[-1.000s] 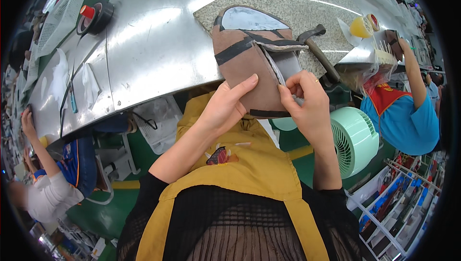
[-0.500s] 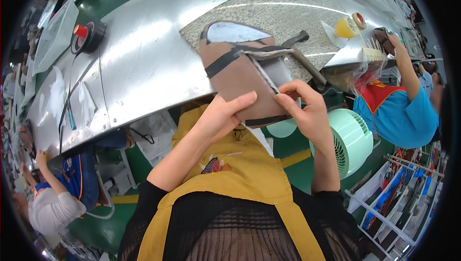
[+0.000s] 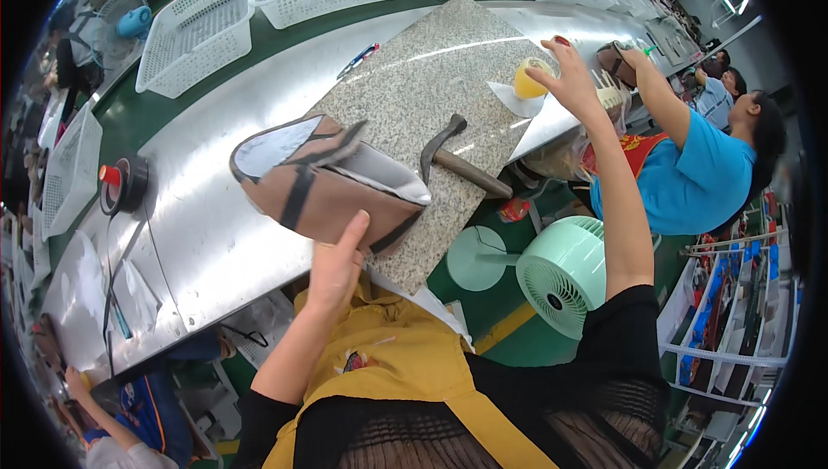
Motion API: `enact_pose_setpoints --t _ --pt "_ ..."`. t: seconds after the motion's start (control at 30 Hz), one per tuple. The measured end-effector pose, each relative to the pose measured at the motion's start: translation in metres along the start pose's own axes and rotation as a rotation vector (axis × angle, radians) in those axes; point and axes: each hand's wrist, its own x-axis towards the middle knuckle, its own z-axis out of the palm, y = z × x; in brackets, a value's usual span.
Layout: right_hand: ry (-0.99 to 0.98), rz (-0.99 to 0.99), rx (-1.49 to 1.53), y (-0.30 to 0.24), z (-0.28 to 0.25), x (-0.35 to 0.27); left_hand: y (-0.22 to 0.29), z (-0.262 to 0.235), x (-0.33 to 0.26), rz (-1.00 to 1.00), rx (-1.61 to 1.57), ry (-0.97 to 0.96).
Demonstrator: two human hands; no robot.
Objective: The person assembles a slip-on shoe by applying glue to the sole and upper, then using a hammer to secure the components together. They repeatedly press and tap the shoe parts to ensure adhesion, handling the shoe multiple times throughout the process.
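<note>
From the head camera, a person's left hand (image 3: 338, 271) at eight o'clock grips a brown leather-like piece (image 3: 345, 215), thumb on its outer side, other fingers mostly hidden. The piece, black-banded with a pale lining, sits between nine and ten o'clock, over the metal table (image 3: 198, 176) and a speckled slab (image 3: 431, 55). The right hand (image 3: 571, 81), near two o'clock, spreads its fingers beside a yellow container (image 3: 528, 85); whether they touch cannot be told. A hammer (image 3: 470, 173) lies toward three o'clock from the piece. A mint-green fan (image 3: 565, 271) stands at four o'clock; a blue-shirted co-worker (image 3: 681, 176) works at three.
</note>
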Motion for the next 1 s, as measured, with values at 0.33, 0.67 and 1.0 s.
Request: enact_pose_setpoints --t 0.33,0.67,1.0 --pt "-0.233 0.185 0.191 0.001 0.053 0.024 0.020 -0.035 -0.009 -0.425 0.470 -0.159" --pt "-0.212 0.054 0.251 -0.043 0.069 0.040 0.097 0.070 0.073 0.566 1.769 -0.757" --pt "-0.201 0.008 0.374 -0.055 0.089 0.050 -0.004 0.100 0.247 0.655 2.153 -0.865"
